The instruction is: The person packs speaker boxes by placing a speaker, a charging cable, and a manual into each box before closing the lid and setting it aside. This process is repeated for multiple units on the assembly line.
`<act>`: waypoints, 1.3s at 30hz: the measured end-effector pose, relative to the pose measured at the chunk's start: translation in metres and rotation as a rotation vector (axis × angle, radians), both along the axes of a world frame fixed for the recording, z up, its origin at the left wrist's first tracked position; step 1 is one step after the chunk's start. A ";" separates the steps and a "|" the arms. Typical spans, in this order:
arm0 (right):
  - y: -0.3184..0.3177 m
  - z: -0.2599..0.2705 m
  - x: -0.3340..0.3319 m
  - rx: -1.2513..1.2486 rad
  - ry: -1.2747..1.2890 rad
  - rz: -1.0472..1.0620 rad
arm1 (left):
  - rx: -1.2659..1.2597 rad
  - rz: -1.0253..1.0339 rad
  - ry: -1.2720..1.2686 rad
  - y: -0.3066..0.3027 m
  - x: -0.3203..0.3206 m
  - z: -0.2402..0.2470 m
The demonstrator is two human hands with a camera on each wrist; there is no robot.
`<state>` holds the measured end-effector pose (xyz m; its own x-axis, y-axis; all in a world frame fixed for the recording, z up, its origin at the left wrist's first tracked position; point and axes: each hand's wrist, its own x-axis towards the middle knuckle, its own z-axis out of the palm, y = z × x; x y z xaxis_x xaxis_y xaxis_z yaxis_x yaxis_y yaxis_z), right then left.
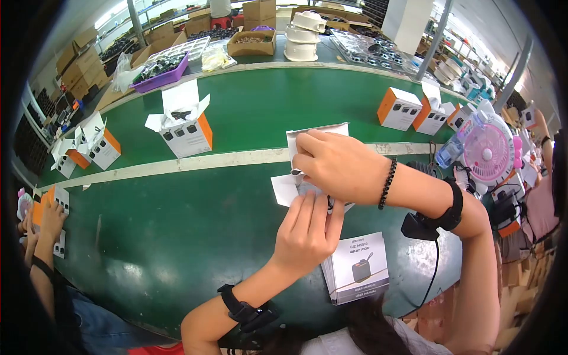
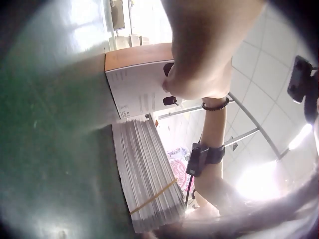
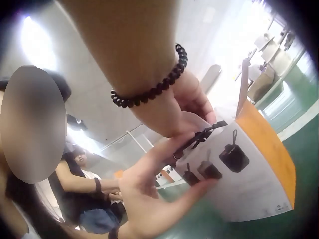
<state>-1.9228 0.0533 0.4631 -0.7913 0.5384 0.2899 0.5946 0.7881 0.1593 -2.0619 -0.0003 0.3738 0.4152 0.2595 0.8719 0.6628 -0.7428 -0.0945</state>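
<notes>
A white and orange box [image 1: 284,190] [image 2: 139,89] [image 3: 259,189] stands with its flaps up in front of the person. The left hand [image 1: 307,234] [image 2: 199,74] [image 3: 149,189] grips its near side, thumb on the printed face and fingers at the top edge. Over the opening, the right hand [image 1: 343,165] [image 3: 174,109] has bent fingers whose tips are partly hidden. A black cord [image 3: 202,137] shows at the top edge between the hands; the contents are mostly hidden. A stack of user manuals [image 1: 358,266] [image 2: 144,174] with a rubber band lies close to the box.
Across the green table [image 1: 148,236], a pale strip [image 1: 236,158] runs behind the box. Open boxes [image 1: 188,137] and a closed box [image 1: 399,109] stand beyond it. A pink fan [image 1: 486,152] is at the right; another person's hand [image 1: 53,219] handles a box at the left.
</notes>
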 end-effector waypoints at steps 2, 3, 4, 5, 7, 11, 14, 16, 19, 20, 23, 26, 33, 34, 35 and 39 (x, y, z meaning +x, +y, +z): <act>0.008 0.004 -0.001 0.087 0.021 0.047 | 0.000 -0.008 0.003 0.001 -0.002 0.000; 0.012 0.008 -0.002 0.066 -0.026 0.124 | -0.005 -0.016 0.004 0.000 -0.004 0.000; 0.014 0.010 -0.003 0.042 -0.072 0.200 | -0.009 -0.021 0.007 0.000 -0.006 0.000; 0.015 0.009 -0.004 0.040 -0.070 0.195 | -0.012 -0.028 -0.010 0.002 -0.008 0.001; 0.015 0.008 -0.008 0.184 -0.160 0.362 | -0.017 -0.040 -0.023 0.001 -0.013 0.002; 0.001 0.015 -0.020 0.245 -0.210 0.362 | -0.013 -0.011 0.006 -0.003 -0.024 0.003; 0.007 0.007 -0.023 0.010 -0.079 0.103 | -0.020 -0.020 0.000 -0.001 -0.029 0.006; 0.015 0.004 -0.018 -0.115 -0.043 0.075 | -0.019 -0.035 -0.005 0.002 -0.029 0.006; 0.011 0.003 -0.017 -0.150 -0.083 -0.028 | -0.010 -0.037 -0.012 0.003 -0.030 0.006; 0.012 0.005 -0.021 -0.142 -0.087 -0.027 | -0.013 -0.039 -0.014 0.004 -0.034 0.005; 0.015 0.011 -0.025 0.101 0.003 0.028 | -0.018 -0.043 -0.009 0.004 -0.038 0.004; 0.017 0.004 -0.036 0.006 -0.009 0.090 | -0.022 -0.039 -0.001 0.003 -0.044 0.005; 0.006 0.018 -0.068 -0.169 -0.105 -0.168 | -0.029 -0.032 -0.004 0.002 -0.059 0.007; 0.004 0.026 -0.070 -0.247 -0.122 -0.219 | -0.029 -0.032 -0.005 0.001 -0.060 0.008; 0.009 0.021 -0.072 -0.249 -0.124 -0.220 | -0.028 -0.026 -0.002 0.001 -0.063 0.008; 0.017 0.000 -0.080 0.018 -0.067 0.040 | -0.051 -0.031 0.021 0.002 -0.074 0.010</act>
